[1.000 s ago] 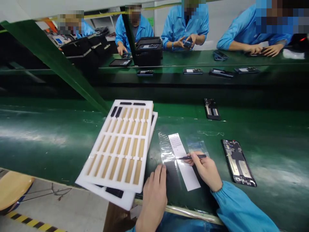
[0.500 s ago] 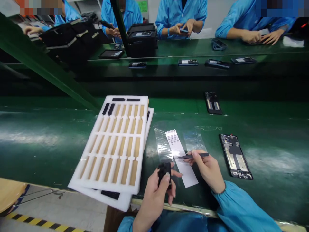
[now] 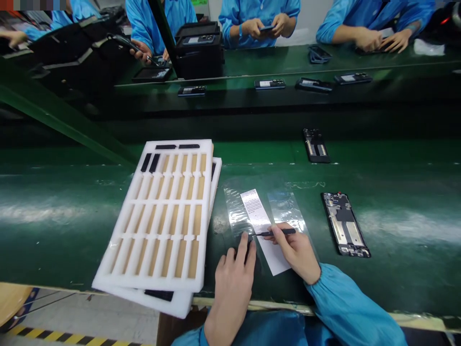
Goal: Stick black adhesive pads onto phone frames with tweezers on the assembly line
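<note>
As right fingers point(image 3: 283, 240) pinch tweezers point(image 3: 284, 231), left point(image 3: 232, 288) seems closed

The right hand point(image 3: 294, 252) pinches while the left hand point(image 3: 232, 288) curls downward.

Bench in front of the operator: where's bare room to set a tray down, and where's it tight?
Widest bare patch: the green work surface left of the foam trays. A smaller one lies between the lower phone frame and the upper phone frame. Crowded: the film sheets under the left hand and the right hand with tweezers, between trays and lower frame.
</note>
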`<state>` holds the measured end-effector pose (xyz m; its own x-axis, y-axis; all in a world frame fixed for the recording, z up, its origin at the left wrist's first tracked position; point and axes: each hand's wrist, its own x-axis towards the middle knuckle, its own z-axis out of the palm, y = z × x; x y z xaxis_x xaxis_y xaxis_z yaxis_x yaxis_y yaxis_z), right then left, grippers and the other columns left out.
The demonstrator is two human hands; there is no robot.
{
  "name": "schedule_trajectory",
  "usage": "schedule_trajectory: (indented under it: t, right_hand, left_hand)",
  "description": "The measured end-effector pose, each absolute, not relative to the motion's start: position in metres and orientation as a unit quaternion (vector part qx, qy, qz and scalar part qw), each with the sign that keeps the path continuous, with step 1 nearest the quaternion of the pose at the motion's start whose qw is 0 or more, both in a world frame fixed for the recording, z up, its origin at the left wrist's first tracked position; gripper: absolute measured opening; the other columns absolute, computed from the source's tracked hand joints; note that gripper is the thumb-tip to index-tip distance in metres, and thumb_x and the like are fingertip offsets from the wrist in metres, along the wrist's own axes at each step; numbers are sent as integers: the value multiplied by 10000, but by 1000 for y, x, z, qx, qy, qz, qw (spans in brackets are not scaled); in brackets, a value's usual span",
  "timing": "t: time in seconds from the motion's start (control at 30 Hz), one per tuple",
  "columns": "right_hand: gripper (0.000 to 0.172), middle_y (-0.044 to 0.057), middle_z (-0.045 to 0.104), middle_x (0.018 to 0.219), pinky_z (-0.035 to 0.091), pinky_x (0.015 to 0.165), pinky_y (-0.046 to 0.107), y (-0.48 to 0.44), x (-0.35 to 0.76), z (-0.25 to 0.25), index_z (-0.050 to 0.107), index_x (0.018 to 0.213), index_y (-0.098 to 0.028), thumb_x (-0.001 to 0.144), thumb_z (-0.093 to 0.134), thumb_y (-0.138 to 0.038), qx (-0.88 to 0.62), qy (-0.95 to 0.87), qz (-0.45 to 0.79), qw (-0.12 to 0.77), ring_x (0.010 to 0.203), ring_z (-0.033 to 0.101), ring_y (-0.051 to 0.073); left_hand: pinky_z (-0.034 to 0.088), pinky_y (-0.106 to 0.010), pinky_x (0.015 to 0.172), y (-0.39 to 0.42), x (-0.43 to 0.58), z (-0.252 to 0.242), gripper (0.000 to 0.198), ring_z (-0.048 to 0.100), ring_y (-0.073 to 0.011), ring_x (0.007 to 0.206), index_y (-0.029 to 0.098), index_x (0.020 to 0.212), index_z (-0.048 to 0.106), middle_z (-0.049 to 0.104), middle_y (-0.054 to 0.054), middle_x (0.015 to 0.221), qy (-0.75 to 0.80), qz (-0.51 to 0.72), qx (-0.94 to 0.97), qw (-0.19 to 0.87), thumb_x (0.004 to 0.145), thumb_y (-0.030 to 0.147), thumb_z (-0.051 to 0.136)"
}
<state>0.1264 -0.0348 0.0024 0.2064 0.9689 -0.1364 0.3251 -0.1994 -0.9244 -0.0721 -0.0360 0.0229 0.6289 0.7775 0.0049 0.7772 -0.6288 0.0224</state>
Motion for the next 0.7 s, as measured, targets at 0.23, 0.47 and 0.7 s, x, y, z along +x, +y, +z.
schedule_trajectory:
  t: [0.23,0.47,0.7]
  right_hand:
    - [390,97,771,1032,596,785,338,-33,122,1,731,1063,-188,1002,489,-488,-671,-486,389,402,831,745,223]
    - [370,93,759,849,605,690,346,-35,126,35,752,959,-191,951,581,-519,-621,-313,401,596,708,717,216]
    - [359,79,737,700,620,657,406,-65,152,71,741,1046,-215,943,588,-523,-644,-284,359,613,624,716,252]
  left_hand:
    - [620,-378,647,-29,-71,18,809,621,-248,857,181,1423,551,491,-60,1527,417,-28,908,-1,661,-88,506]
    - [572,-422,900,-27,-72,28,665,634,-254,1056,188,1395,534,632,-97,1355,498,157,815,252,799,-67,387]
    - [460,-223,470,-21,-56,50,354,540,-123,641,144,1285,520,640,-89,973,446,325,351,757,1007,364,502]
